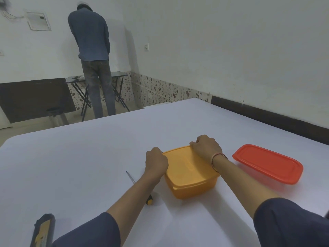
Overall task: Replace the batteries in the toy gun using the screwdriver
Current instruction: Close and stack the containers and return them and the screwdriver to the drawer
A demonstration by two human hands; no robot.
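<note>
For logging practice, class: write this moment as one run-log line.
left hand grips orange box lid edge | right hand grips far edge | box closed | screwdriver on table, untouched

Left hand (156,162) and right hand (207,148) grip the orange box (190,175), screwdriver (131,178) beneath the left forearm

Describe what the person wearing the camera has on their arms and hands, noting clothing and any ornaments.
Both arms wear dark navy sleeves, the left sleeve and the right sleeve, ending near the elbow, so the forearms are bare. The left hand and right hand are ungloved, with no ring or watch visible. A thin reddish thread band circles the right wrist.
</note>
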